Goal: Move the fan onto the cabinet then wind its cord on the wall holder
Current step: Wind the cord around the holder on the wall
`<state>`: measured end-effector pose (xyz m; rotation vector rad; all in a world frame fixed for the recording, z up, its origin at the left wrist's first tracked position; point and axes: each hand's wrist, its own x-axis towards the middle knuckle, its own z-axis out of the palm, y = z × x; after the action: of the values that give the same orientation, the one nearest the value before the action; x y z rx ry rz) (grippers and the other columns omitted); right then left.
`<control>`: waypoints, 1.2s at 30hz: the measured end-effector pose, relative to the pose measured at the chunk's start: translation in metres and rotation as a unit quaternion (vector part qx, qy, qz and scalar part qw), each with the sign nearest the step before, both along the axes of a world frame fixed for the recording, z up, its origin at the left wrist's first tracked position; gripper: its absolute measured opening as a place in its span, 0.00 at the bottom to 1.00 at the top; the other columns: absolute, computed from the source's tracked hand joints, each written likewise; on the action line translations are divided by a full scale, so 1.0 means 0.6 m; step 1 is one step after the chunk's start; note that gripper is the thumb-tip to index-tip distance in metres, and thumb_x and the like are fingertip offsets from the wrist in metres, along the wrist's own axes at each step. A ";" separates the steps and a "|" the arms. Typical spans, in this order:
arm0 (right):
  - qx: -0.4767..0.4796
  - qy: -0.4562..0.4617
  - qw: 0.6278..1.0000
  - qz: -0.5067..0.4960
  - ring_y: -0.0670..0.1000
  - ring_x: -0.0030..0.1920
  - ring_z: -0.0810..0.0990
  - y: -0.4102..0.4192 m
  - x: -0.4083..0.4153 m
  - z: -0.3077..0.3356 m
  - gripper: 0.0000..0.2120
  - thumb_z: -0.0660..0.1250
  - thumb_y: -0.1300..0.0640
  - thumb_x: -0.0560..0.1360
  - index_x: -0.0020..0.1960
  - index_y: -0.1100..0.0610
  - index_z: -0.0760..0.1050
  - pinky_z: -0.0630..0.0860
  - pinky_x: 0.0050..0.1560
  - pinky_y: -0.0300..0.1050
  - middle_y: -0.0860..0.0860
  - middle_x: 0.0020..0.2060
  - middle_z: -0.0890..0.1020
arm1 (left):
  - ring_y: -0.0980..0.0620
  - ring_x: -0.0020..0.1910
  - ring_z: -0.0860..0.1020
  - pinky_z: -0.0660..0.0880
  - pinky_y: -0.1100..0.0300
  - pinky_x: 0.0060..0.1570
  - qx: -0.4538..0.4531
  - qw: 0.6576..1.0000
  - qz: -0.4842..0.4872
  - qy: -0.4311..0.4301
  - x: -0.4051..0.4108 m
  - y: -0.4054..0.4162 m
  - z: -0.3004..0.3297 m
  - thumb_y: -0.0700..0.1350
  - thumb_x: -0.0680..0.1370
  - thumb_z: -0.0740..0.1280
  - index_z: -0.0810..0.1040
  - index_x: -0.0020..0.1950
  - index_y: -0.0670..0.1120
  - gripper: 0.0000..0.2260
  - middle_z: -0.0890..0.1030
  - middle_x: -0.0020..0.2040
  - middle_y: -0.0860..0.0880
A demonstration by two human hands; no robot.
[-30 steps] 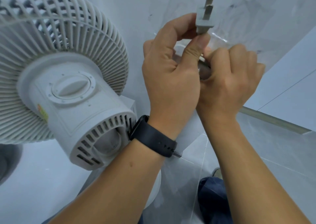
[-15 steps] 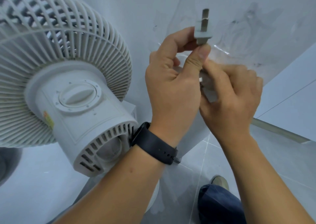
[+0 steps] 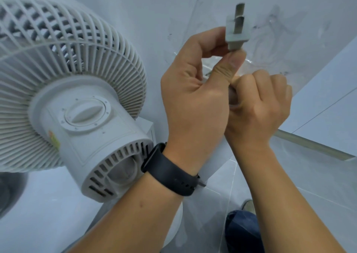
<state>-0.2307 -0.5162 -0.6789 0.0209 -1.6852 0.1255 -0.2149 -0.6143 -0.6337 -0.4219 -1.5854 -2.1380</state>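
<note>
Left grip: left hand [image 3: 195, 96] pinches the grey plug [image 3: 236, 33] between thumb and forefinger, flat prongs up.
Right grip: right hand [image 3: 258, 106] curled tight just beside and below, touching the left; what it holds is hidden.
Open room: bare smudged wall [image 3: 289, 11] above the plug.
Left of grip: fan [image 3: 81, 106], ribbed white plastic grille, round motor housing, near the wrist with the black watch [image 3: 171, 172].
Below: glossy floor tiles [image 3: 318, 185].

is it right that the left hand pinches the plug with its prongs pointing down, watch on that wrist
Not quite. In the head view the left hand pinches the plug with its prongs pointing up, not down. The watch is on that wrist.
</note>
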 end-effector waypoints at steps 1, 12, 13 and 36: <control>0.001 -0.005 1.000 0.001 0.56 0.29 0.67 0.000 0.001 -0.001 0.27 0.49 0.52 0.84 0.30 0.60 0.70 0.62 0.30 0.51 0.57 0.27 0.69 | 0.64 0.39 0.76 0.72 0.67 0.44 0.006 1.000 -0.006 0.001 -0.001 -0.003 0.000 0.33 0.76 0.73 0.80 0.52 0.46 0.10 0.82 0.45 0.55; -0.120 -0.231 0.932 0.250 0.46 0.42 0.75 0.068 0.073 0.023 0.09 0.66 0.69 0.77 0.54 0.62 0.81 0.69 0.47 0.34 0.51 0.43 0.78 | 0.39 0.50 0.81 0.79 0.41 0.50 -0.113 0.989 0.009 0.100 0.017 0.005 -0.070 0.30 0.79 0.68 0.77 0.56 0.38 0.07 0.80 0.51 0.41; -0.159 -0.250 0.915 0.274 0.46 0.40 0.77 0.074 0.077 0.027 0.10 0.65 0.70 0.78 0.52 0.60 0.82 0.70 0.45 0.35 0.49 0.40 0.79 | 0.39 0.50 0.80 0.79 0.41 0.50 -0.134 0.984 0.013 0.118 0.019 0.004 -0.080 0.28 0.78 0.68 0.78 0.55 0.35 0.07 0.79 0.51 0.41; -0.383 -0.358 0.790 0.320 0.48 0.41 0.85 0.015 0.102 0.007 0.06 0.75 0.59 0.77 0.50 0.49 0.84 0.82 0.43 0.50 0.44 0.41 0.86 | 0.50 0.46 0.86 0.83 0.55 0.49 -0.033 0.990 -0.019 -0.136 0.032 -0.014 -0.082 0.35 0.78 0.73 0.79 0.51 0.43 0.06 0.85 0.45 0.50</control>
<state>-0.1693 -0.5069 -0.6746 -0.0768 -2.1918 1.4884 -0.1956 -0.6225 -0.6831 -0.1872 -1.8131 -2.2537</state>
